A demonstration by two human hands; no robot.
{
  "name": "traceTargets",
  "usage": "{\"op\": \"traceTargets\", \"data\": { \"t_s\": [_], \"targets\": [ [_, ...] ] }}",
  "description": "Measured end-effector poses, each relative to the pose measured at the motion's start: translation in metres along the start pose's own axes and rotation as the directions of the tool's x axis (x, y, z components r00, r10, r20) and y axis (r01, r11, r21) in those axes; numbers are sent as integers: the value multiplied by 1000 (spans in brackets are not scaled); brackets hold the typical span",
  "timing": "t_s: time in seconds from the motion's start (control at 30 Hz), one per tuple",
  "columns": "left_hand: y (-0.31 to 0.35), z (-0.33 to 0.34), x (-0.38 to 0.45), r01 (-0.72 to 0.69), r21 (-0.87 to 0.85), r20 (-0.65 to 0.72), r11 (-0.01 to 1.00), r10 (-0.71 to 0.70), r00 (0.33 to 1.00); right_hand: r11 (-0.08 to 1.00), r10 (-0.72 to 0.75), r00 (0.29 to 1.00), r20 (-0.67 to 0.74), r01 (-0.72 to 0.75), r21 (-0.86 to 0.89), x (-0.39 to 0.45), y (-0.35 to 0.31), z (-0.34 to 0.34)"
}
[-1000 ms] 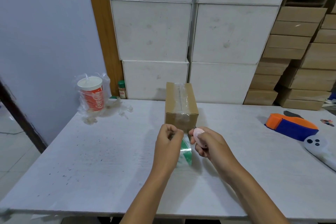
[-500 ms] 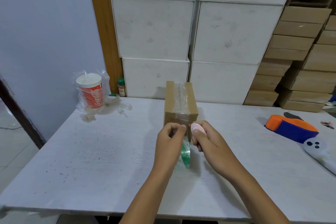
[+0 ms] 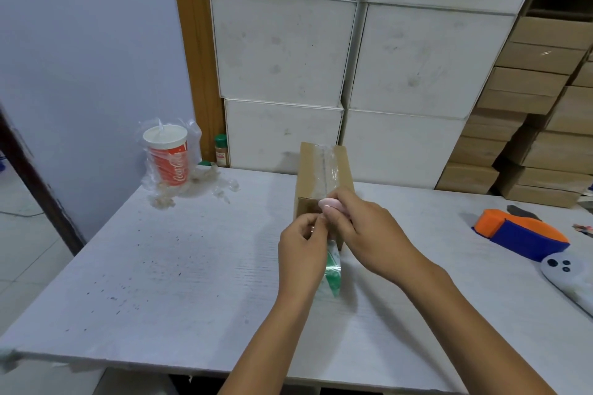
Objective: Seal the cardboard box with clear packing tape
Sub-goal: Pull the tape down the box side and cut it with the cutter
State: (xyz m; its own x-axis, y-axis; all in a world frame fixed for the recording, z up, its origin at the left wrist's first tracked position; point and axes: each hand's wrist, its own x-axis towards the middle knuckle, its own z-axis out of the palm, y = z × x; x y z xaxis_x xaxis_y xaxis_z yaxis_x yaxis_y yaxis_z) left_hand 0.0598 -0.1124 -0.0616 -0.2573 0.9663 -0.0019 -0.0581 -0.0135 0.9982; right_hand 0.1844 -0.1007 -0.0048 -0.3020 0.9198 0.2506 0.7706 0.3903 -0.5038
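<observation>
**Tape being cut at the box's near end**

The table (image 3: 160, 266) carries everything, with stacked cartons against the wall behind. The cardboard box (image 3: 324, 170) stands near the middle of it, narrow end toward the person, probably so the strip of clear tape (image 3: 330, 167) along its top seam runs straight to the hands. The tape roll (image 3: 332, 269), clear with green print, hangs just in front of the box's near face, below the hands. The left hand (image 3: 301, 250) is pinched closed on the tape above the roll, seemingly to keep it taut. The right hand (image 3: 362, 231) is closed around a small pink cutter (image 3: 329, 204) at the box's top front edge, placed to sever the tape there.
</observation>
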Motion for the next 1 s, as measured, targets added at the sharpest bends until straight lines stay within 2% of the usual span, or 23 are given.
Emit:
{"op": "traceTargets", "data": {
  "t_s": [0.13,0.23,0.6,1.0],
  "targets": [
    [-3,1,0,-31,15,-8,999,32,999,976,-20,999,41,29,-214,7,-6,-3],
    [-2,1,-1,-42,8,-14,999,42,999,959,0,998,69,20,-284,7,-5,-6],
    [-6,0,-3,-101,26,-11,995,101,995,919,-12,995,98,50,-390,5,-12,-11],
    [-8,0,-2,-127,68,-33,990,129,991,906,-3,996,93,42,-422,0,-12,-13]
  ]
}}
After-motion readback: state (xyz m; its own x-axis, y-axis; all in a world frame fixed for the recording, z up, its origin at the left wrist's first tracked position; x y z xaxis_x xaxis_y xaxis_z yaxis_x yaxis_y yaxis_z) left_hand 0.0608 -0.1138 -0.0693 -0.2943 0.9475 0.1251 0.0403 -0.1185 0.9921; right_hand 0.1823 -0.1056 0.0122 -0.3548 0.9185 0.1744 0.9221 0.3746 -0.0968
